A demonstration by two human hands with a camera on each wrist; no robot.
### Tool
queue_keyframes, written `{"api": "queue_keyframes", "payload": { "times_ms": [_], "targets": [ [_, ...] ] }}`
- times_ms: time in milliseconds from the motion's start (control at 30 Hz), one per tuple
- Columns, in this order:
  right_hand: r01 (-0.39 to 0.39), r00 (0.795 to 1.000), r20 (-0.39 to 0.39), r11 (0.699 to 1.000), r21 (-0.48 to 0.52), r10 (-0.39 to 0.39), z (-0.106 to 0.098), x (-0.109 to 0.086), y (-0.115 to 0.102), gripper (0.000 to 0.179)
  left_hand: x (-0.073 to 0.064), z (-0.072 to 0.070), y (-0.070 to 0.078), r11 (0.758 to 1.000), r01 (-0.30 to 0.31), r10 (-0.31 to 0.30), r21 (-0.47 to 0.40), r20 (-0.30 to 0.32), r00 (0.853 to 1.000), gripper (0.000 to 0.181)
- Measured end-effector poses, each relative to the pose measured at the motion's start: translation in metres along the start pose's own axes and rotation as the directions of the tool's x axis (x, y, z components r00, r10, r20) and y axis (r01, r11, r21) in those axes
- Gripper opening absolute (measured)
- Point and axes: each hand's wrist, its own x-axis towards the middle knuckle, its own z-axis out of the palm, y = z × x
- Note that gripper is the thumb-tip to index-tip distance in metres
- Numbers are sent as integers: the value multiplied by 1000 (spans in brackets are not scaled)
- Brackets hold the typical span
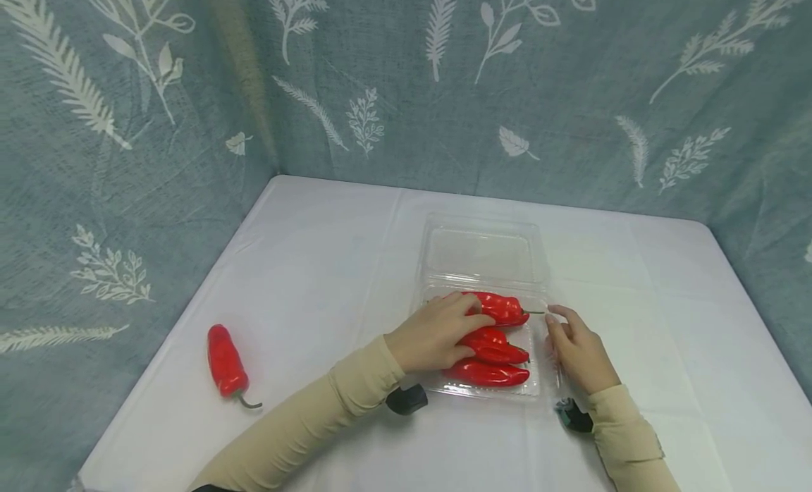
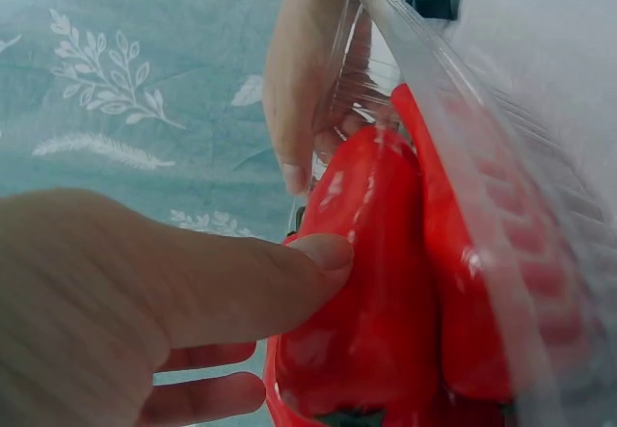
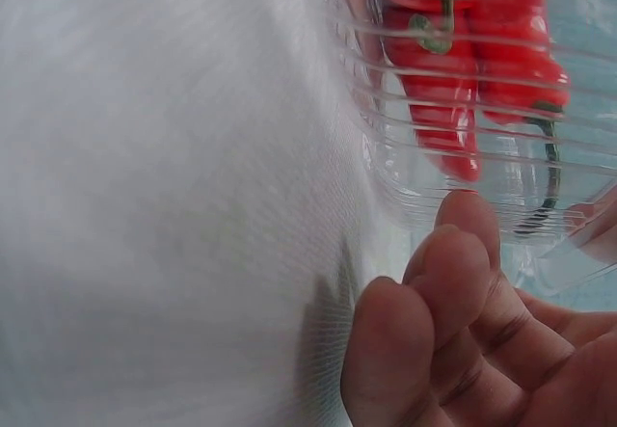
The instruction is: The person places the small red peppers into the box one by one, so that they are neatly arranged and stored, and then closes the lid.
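Observation:
Several glossy red peppers lie in a clear plastic clamshell container with its lid folded back. My left hand reaches over them from the left. Its thumb presses on a plump red pepper in the left wrist view, while its other fingers curl at that pepper's far side, partly hidden. My right hand holds the container's right edge. In the right wrist view its bent fingers lie against the ribbed outer wall, with another digit showing through the plastic at the rim.
A single red pepper with a green stem lies on the white table at the left. The open lid lies behind the container. Blue-grey leaf-patterned curtains border the back and sides. A black wrist camera sits under the left wrist.

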Motion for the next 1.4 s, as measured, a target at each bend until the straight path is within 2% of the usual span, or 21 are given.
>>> {"api": "queue_keyframes", "payload": {
  "times_ms": [233, 367, 467, 533, 667, 800, 900, 967, 1033, 1067, 1200, 1233, 1333, 1367, 1400],
  "targets": [
    [-15, 1000, 10, 1000, -3, 15, 1, -1, 1, 51, -12, -5, -7, 999, 28, -29, -47, -26, 999, 50],
    [-14, 1000, 11, 1000, -3, 14, 1, -1, 0, 51, -29, -11, -19, 993, 88, -93, -74, -74, 993, 43],
    [-14, 1000, 15, 1000, 2, 14, 2, -1, -1, 51, -51, -18, -35, 984, 158, -170, -83, -155, 973, 39],
    [-13, 1000, 19, 1000, 8, 13, 3, 0, -1, 51, -71, -24, -48, 976, 210, -218, -60, -228, 949, 37],
    [-8, 1000, 16, 1000, 0, 8, 4, 1, 0, 51, -113, -35, -73, 955, 296, -282, -24, -384, 879, 35],
    [-8, 1000, 5, 1000, -4, 8, 2, 1, 1, 50, -148, -43, -88, 921, 387, -352, -38, -503, 790, 34],
    [-13, 1000, 5, 1000, -5, 13, 1, 0, 1, 50, -167, -46, -92, 879, 471, -432, -77, -551, 714, 34],
    [-13, 1000, 7, 1000, -6, 13, -1, -1, 0, 50, -178, -47, -92, 834, 537, -510, -125, -546, 665, 35],
    [-14, 1000, 9, 1000, -3, 14, -1, -1, 0, 50, -189, -48, -92, 765, 615, -616, -190, -492, 614, 38],
    [-13, 1000, 9, 1000, -3, 13, -1, -1, 0, 50, -195, -49, -91, 721, 657, -673, -220, -449, 588, 40],
    [-8, 1000, 14, 1000, 10, 8, 0, -2, 0, 51, -218, -48, -93, 530, 807, -846, -258, -227, 483, 54],
    [-4, 1000, 14, 1000, 8, 4, 0, -2, 1, 51, -223, -46, -94, 495, 833, -868, -248, -179, 463, 57],
    [9, 1000, 10, 1000, 8, -9, -1, -2, 1, 50, -234, -39, -97, 421, 879, -906, -223, -62, 419, 65],
    [14, 1000, 8, 1000, 5, -14, -1, -2, 1, 49, -237, -36, -98, 403, 889, -913, -219, -30, 406, 67],
    [18, 1000, 4, 1000, 7, -18, -1, -2, 1, 48, -239, -34, -99, 393, 894, -916, -216, -5, 402, 70]
  ]
}}
